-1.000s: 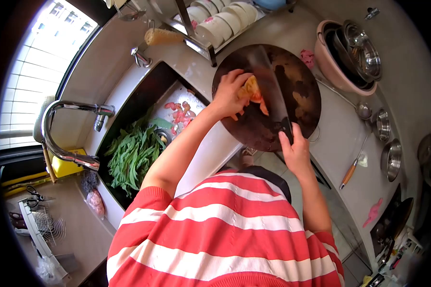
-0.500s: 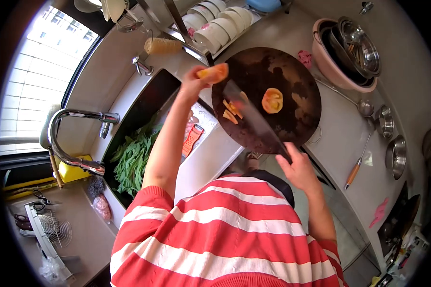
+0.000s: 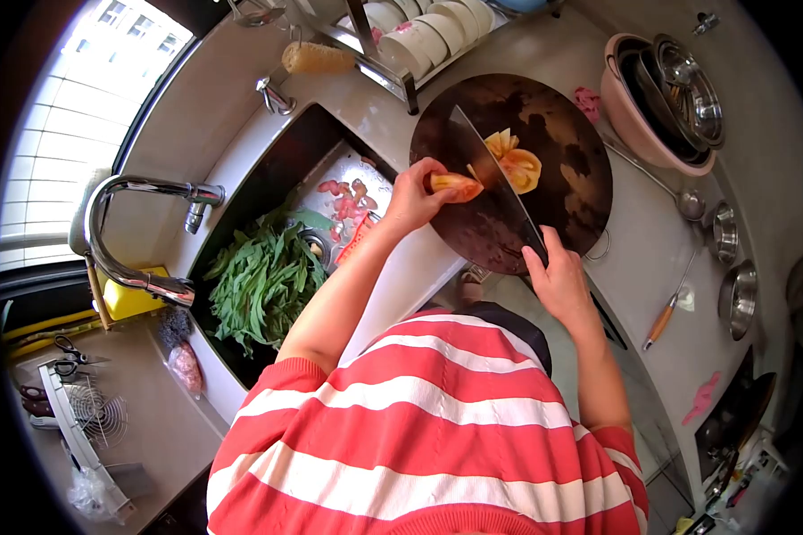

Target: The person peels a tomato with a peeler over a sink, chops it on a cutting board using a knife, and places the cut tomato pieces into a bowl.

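My left hand (image 3: 410,201) grips a red-orange tomato piece (image 3: 457,186) over the left part of a round, dark cutting board (image 3: 562,134). My right hand (image 3: 558,281) is closed round the handle of a kitchen knife (image 3: 494,173), whose wide blade points away from me across the board. The held piece sits close to the left side of the blade; whether they touch I cannot tell. Right of the blade lie a rounded tomato slice (image 3: 522,171) and several paler cut strips (image 3: 501,143), grouped together.
Left is a dark sink (image 3: 250,192) with leafy greens (image 3: 263,281), red scraps (image 3: 348,203) and an orange-red basket (image 3: 357,239) under a curved faucet (image 3: 143,183). A bowl rack (image 3: 379,67) stands behind. Nested basins (image 3: 617,116), a ladle (image 3: 690,205) and metal bowls (image 3: 739,299) are right.
My left hand has come down and right with the tomato piece, from the board's far left edge to beside the blade. The cut strips now lie right of the knife, against the slice.
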{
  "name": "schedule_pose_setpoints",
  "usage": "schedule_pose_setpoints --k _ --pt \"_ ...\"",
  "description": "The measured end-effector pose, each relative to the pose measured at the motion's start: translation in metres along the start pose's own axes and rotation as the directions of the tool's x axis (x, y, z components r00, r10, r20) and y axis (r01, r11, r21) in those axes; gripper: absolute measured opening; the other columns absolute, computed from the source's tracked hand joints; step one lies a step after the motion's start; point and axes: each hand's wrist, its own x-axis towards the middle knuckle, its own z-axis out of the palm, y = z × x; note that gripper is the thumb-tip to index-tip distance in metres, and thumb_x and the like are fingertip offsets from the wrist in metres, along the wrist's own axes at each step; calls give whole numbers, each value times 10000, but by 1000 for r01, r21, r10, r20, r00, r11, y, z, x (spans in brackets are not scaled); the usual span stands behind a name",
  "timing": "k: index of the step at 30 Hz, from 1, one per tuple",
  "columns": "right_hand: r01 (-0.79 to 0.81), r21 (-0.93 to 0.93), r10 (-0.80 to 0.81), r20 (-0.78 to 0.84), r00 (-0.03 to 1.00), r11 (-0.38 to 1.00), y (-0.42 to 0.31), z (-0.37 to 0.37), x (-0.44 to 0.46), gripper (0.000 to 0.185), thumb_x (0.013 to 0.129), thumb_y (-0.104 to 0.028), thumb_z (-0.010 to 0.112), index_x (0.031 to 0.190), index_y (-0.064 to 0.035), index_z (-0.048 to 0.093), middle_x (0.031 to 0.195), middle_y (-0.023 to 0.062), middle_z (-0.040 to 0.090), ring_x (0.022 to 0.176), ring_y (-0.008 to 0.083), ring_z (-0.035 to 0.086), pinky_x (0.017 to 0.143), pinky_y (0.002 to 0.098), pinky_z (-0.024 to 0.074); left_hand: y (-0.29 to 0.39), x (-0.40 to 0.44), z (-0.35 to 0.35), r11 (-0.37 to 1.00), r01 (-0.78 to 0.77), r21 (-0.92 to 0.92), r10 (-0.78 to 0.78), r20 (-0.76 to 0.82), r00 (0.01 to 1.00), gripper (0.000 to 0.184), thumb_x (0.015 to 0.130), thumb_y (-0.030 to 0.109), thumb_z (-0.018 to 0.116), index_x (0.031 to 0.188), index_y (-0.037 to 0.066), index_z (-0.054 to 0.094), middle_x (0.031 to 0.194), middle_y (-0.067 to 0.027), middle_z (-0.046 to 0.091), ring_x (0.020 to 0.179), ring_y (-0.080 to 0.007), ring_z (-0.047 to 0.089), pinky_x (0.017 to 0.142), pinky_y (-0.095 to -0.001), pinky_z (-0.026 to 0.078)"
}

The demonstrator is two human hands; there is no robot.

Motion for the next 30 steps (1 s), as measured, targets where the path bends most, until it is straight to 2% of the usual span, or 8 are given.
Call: schedule_pose_setpoints --k 1,5,8,10,14,21,25,30 --pt "19 10 -19 -19 1000 1000 -6 -1 -4 318 912 -189 567 1135 19 479 815 267 633 794 453 610 654 503 479 13 -1 6 991 19 129 -13 -45 999 300 757 46 771 974 18 567 839 -39 637 748 -101 605 679 -249 508" --pt "80 -56 -85 -106 991 995 -7 15 -2 320 917 -200 560 1145 7 474 810 272 629 780 458 611 644 517 474 23 -8 16 979 73 192 -42 -158 987 303 736 108 800 932 11 590 806 -60 650 697 -113 616 644 -258 513" --pt "-8 -202 13 20 1000 979 8 29 7 332 920 -228 544 1140 7 462 788 276 626 763 467 608 653 543 469 28 -12 17 980 117 159 -84 -206 975 316 673 114 805 904 19 612 787 -106 618 659 -203 617 616 -319 506" --pt "-15 -262 28 46 999 965 5 25 10 335 925 -239 530 1142 6 457 781 277 628 759 476 605 665 557 467 23 -11 16 988 54 142 -20 -230 973 302 676 97 795 908 16 620 807 -103 608 658 -199 616 612 -309 510" --pt "48 -139 -52 -26 998 989 -9 17 8 316 927 -240 525 1120 0 456 776 271 630 760 475 607 659 554 468 11 -13 16 993 -63 101 85 -232 969 262 689 58 767 909 7 634 869 -97 584 661 -188 616 609 -282 518" --pt "-11 -209 25 64 998 978 3 30 27 327 922 -244 532 1139 -14 448 785 277 628 776 480 602 677 564 459 10 -18 15 993 -64 95 83 -221 972 256 734 3 738 955 -2 607 939 -73 574 729 -133 631 609 -237 524" --pt "92 -35 -94 -50 994 995 -19 21 18 315 921 -236 537 1134 -19 454 773 276 626 760 477 603 651 543 468 9 -20 20 999 -31 -36 21 -266 964 274 712 -9 741 926 1 572 909 -78 573 677 -135 620 561 -238 514" --pt "38 -200 -28 53 998 979 0 43 35 298 926 -220 528 1106 6 454 764 269 630 736 468 611 647 544 477 7 -17 21 998 -59 -22 51 -287 956 282 706 3 748 909 10 552 842 -66 577 620 -117 600 533 -238 492"
